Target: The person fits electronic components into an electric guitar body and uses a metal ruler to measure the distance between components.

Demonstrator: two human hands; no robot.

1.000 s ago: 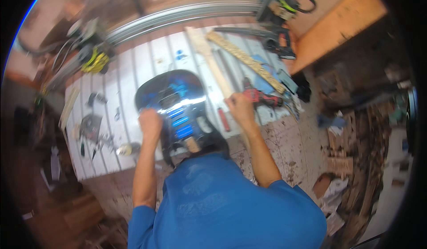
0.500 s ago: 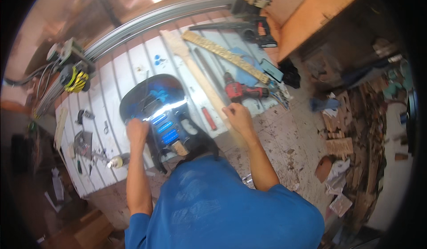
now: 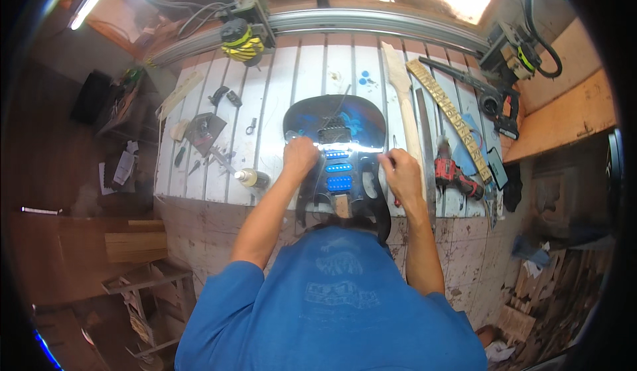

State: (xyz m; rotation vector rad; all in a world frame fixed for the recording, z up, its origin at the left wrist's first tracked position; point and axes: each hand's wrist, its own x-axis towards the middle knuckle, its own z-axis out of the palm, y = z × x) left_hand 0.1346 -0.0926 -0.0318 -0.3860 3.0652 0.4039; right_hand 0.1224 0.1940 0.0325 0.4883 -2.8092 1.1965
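A dark blue electric guitar body (image 3: 308,114) lies on the white slatted bench with its horns toward me. Blue pickups (image 3: 339,168) and a dark bridge (image 3: 334,134) run down its middle. My left hand (image 3: 302,157) is closed at the body's left edge; anything inside it is hidden. My right hand (image 3: 403,174) is closed in a pinch by the right edge, and what it holds is too small to make out. A bright white streak crosses the body between both hands; I cannot tell whether it is glare or a thin strip.
A pale wooden neck blank (image 3: 403,96), a yellow patterned strip (image 3: 451,109) and a red drill (image 3: 456,172) lie to the right. A small bottle (image 3: 251,178) and scattered tools sit left. Behind runs a metal rail (image 3: 371,19); a black-and-red power tool (image 3: 507,116) stands far right.
The view has turned, shifting the bench within it. My right hand has come left from over the neck blank to the guitar body's right edge. My left hand stays by its left edge.
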